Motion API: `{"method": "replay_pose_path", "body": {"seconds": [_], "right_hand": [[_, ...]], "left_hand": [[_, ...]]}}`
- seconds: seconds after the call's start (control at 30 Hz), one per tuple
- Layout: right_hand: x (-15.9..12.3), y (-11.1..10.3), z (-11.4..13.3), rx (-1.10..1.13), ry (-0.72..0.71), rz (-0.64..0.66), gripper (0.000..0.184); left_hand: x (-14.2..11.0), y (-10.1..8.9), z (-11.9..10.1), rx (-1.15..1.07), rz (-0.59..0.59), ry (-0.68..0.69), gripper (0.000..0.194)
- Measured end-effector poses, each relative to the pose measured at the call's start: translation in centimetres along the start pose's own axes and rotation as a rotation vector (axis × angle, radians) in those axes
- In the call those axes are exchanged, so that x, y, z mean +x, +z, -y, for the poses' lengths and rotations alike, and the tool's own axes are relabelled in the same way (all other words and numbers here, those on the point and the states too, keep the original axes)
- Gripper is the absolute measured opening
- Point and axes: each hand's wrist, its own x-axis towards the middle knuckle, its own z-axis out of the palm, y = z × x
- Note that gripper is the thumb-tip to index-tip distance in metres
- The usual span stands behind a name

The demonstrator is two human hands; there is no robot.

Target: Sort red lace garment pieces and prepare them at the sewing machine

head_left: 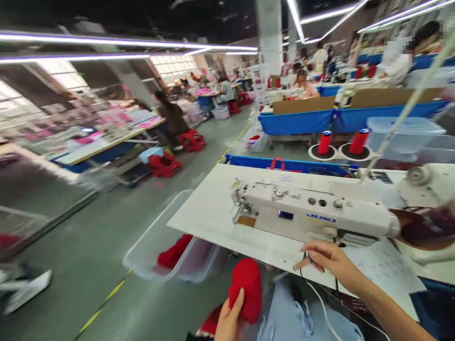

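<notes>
My left hand is closed round a red fabric piece with a rounded top, held below the front edge of the sewing table. My right hand is over the table's front edge, fingers bent together around a small object that I cannot make out. A dark cord hangs beneath these fingers, and a white cable runs down nearby. Behind the right hand stands a white JUKI sewing machine, its needle end to the left. More red cloth lies below my left hand.
A clear plastic bin with red fabric stands left of the table. Two red thread cones are behind the machine. Light blue cloth is at my lap. Co-workers sit at other tables, and a yellow-striped floor line marks the aisle.
</notes>
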Motion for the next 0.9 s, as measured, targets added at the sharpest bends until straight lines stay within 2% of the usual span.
{"method": "replay_pose_path", "body": {"seconds": [0.07, 0.13, 0.2, 0.27, 0.33, 0.4, 0.5, 0.63, 0.7, 0.73, 0.8, 0.83, 0.9], "right_hand": [[0.0, 1.9, -1.6, 0.191, 0.092, 0.315, 0.048], [0.1, 3.6, -2.7, 0.262, 0.106, 0.517, 0.051], [0.4, 4.4, -3.0, 0.211, 0.063, 0.639, 0.049], [0.7, 4.5, -2.4, 0.09, 0.044, 0.689, 0.037], [1.0, 4.2, -1.4, -0.033, 0.083, 0.657, 0.022], [1.3, 4.1, -0.4, -0.117, 0.095, 0.537, 0.011], [2.6, 5.1, 0.9, -0.14, -0.005, 0.309, 0.014], [6.7, 9.3, 2.6, -0.043, -0.048, 0.087, 0.026], [9.2, 12.1, 3.4, -0.094, -0.034, 0.02, 0.025], [10.4, 13.6, 3.6, -0.149, -0.013, 0.01, 0.034], [12.3, 16.1, 3.9, -0.291, 0.092, 0.007, 0.053], [12.9, 17.1, 4.0, -0.341, 0.158, -0.005, 0.051], [13.2, 18.4, 4.3, -0.369, 0.273, -0.057, 0.036]], "left_hand": [[0.7, 0.9, -0.5, -0.127, 0.159, -0.039, 0.038], [1.3, 2.1, -1.2, -0.206, 0.296, -0.062, 0.041], [1.9, 3.2, -2.0, -0.206, 0.369, -0.068, 0.043], [2.6, 3.9, -3.1, -0.14, 0.426, -0.047, 0.045], [3.7, 4.4, -4.5, -0.024, 0.526, 0.003, 0.045], [5.4, 4.7, -6.2, 0.153, 0.658, 0.074, 0.045], [8.8, 4.8, -9.0, 0.543, 0.911, 0.204, 0.047], [14.2, 4.9, -12.1, 1.106, 1.294, 0.484, 0.027], [16.6, 4.9, -13.1, 1.355, 1.455, 0.535, 0.016], [17.4, 5.0, -13.6, 1.442, 1.505, 0.542, 0.013], [18.6, 4.9, -14.4, 1.501, 1.567, 0.577, 0.011], [18.8, 4.9, -14.9, 1.478, 1.59, 0.597, 0.013], [19.0, 4.7, -15.8, 1.37, 1.617, 0.605, 0.022]]}}
